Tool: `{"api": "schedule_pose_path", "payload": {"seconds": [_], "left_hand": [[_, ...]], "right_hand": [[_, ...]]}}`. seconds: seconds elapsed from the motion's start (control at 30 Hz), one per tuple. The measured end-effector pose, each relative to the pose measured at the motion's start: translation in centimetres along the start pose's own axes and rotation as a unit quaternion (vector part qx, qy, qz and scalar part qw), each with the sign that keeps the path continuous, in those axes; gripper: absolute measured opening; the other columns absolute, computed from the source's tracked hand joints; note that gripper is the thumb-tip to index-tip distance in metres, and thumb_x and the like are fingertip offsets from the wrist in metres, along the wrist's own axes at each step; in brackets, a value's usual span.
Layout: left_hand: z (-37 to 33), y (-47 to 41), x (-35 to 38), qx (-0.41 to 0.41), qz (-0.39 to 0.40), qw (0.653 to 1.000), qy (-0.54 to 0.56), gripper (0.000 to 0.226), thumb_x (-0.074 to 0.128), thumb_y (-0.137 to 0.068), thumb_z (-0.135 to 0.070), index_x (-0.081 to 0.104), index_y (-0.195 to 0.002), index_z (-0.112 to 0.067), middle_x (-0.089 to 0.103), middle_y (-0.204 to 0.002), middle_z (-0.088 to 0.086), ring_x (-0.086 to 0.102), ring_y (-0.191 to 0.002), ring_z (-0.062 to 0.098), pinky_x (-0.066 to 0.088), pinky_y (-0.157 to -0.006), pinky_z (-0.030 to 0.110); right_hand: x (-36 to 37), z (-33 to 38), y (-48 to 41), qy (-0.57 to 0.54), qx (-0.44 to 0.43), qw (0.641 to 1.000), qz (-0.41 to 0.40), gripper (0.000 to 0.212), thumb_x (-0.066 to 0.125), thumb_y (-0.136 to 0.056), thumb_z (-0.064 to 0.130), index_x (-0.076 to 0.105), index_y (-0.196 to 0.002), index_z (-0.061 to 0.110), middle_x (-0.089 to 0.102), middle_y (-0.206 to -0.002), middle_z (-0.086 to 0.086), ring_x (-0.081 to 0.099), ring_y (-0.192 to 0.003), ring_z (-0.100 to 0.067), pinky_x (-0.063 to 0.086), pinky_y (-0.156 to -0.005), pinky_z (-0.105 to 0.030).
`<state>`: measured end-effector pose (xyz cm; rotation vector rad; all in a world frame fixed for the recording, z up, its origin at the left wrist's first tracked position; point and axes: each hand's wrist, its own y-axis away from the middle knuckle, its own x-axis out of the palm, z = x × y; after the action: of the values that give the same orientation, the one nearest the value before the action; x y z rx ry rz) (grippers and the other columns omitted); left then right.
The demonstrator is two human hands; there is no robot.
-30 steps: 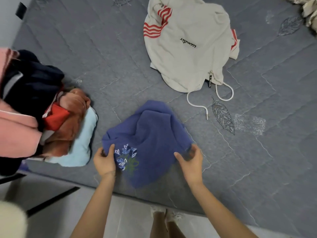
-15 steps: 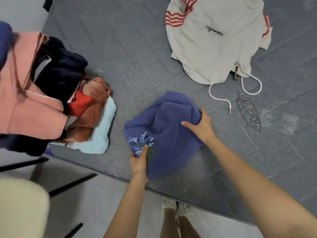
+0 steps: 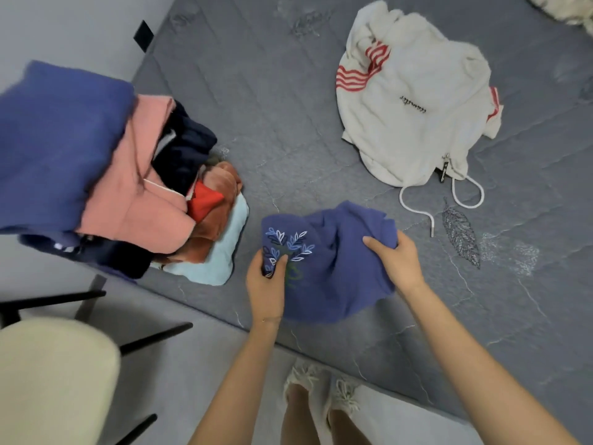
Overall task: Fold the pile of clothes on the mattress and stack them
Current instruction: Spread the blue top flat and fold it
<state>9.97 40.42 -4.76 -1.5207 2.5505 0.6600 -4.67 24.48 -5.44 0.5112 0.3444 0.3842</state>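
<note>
A blue garment (image 3: pixel 337 268) with a white leaf embroidery lies bunched near the front edge of the grey mattress (image 3: pixel 288 101). My left hand (image 3: pixel 266 284) pinches its left edge at the embroidery. My right hand (image 3: pixel 396 260) grips its right side. To the left stands a stack of folded clothes (image 3: pixel 106 184): blue on top, then pink, navy, rust, red and pale blue. A cream hoodie (image 3: pixel 414 101) with red stripes and a white drawstring lies unfolded at the back right.
A cream-seated chair (image 3: pixel 51 380) with black legs stands on the floor at the lower left. My feet (image 3: pixel 324 393) are at the mattress's front edge. A wall runs along the upper left. More cream fabric (image 3: pixel 568 8) shows at the top right corner.
The view has swung left and down, showing more of the stack. Both hands have closed on the blue garment and gathered it up; the embroidery now faces up nearer the left edge.
</note>
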Motion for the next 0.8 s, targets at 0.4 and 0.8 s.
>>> {"api": "schedule_pose_path", "payload": {"seconds": [0.4, 0.8], "left_hand": [[-23.2, -4.7, -17.5, 0.155, 0.029, 0.982, 0.099, 0.02, 0.066, -0.089, -0.012, 0.066, -0.107, -0.02, 0.071, -0.104, -0.011, 0.064, -0.1, 0.005, 0.05, -0.086, 0.024], [-28.6, -22.5, -35.1, 0.14, 0.108, 0.984, 0.004, 0.019, 0.062, -0.09, -0.003, 0.062, -0.107, -0.01, 0.068, -0.088, -0.014, 0.064, -0.075, -0.007, 0.049, -0.067, 0.011]], "right_hand": [[6.8, 22.2, 12.9, -0.167, -0.072, 0.983, -0.023, 0.02, 0.072, -0.084, 0.015, 0.066, -0.103, 0.021, 0.073, -0.1, 0.006, 0.069, -0.088, -0.008, 0.055, -0.076, -0.027], [26.7, 31.3, 17.7, -0.2, -0.096, 0.975, -0.029, 0.016, 0.071, -0.085, 0.01, 0.065, -0.098, 0.017, 0.071, -0.098, 0.002, 0.067, -0.083, -0.006, 0.054, -0.07, -0.021]]}}
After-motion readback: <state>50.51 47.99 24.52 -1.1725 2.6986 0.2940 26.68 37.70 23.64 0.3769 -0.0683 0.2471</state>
